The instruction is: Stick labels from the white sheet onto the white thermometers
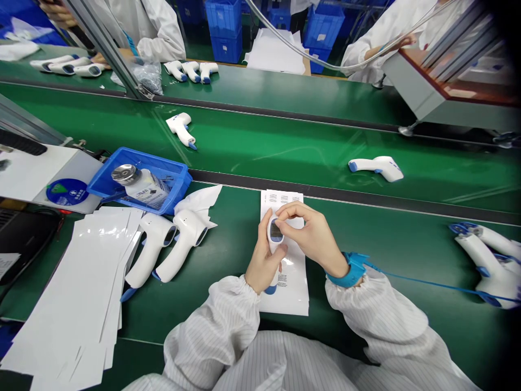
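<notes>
While the left hand [261, 262] and right hand [310, 236] clasp one thermometer [275, 231], others lie along the green surface [366, 315]

Although the work sits at centre frame, neither hand is released. The left hand's grip wraps the white handle, while the right hand's fingertips [285, 209] clench the head around its dark display. The thermometer is held upright-tilted over a printed white sheet [291, 296], with its blue base showing below the left hand. A blue wrist strap [352, 270] circles the right wrist, its cord running off to the right.

How far this unit has got can't be told from here, but the surroundings give a rough count. Two finished-looking white thermometers [151, 245] lie side by side just left of the hands, and a tangled group of thermometers [488, 260] sits at the right edge. Two more thermometers [181, 128] lie well apart on the belt beyond, and a neat row of three thermometers [191, 70] sits near the top of the frame.

Much stock is left — a loose stack of white sheets [69, 293] fills the lower left, beside a blue tray [179, 176] holding a metal-capped bottle [140, 187]. A co-worker's hand [393, 46] shows at the upper right — well away from this pair.
</notes>
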A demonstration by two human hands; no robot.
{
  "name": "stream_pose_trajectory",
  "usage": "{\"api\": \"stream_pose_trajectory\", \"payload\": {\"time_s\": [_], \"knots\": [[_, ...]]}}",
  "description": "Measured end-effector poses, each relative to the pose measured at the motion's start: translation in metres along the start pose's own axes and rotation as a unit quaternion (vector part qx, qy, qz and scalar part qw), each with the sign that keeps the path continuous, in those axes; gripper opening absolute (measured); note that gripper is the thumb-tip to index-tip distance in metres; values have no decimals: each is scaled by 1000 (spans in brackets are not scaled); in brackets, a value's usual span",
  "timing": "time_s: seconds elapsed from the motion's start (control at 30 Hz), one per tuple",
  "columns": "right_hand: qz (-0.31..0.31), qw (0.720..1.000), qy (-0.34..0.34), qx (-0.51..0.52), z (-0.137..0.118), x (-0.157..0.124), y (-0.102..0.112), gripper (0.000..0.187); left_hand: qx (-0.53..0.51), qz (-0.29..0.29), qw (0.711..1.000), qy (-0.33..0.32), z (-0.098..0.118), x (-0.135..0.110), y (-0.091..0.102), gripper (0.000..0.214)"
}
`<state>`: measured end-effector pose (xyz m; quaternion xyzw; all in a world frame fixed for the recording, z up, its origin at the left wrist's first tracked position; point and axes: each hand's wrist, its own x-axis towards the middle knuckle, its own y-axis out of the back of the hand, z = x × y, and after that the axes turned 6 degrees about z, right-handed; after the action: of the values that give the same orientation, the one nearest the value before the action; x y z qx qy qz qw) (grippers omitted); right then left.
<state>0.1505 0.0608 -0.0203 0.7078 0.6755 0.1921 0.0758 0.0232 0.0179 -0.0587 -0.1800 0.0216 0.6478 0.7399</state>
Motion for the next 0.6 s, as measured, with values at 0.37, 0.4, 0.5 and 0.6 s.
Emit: {"api": "stream_pose_trajectory", "payload": {"time_s": [0.37, 0.4, 0.5, 0.6], "knots": [[-1, 1000, 3, -2, 1, 0, -1, 7, -17, 7, 999, 45, -3, 1, 2, 63], [0, 1000, 4, -3, 2, 0, -1, 7, -14, 6, 999, 46, -3, 1, 2, 63], [3, 1000, 7, -6, 3, 1, -1, 7, -13, 7, 999, 51, -2, 0, 2, 62], [4, 1000, 10, -13, 3, 1, -2, 7, -16, 10, 998, 54, -1, 0, 2, 61]]}}
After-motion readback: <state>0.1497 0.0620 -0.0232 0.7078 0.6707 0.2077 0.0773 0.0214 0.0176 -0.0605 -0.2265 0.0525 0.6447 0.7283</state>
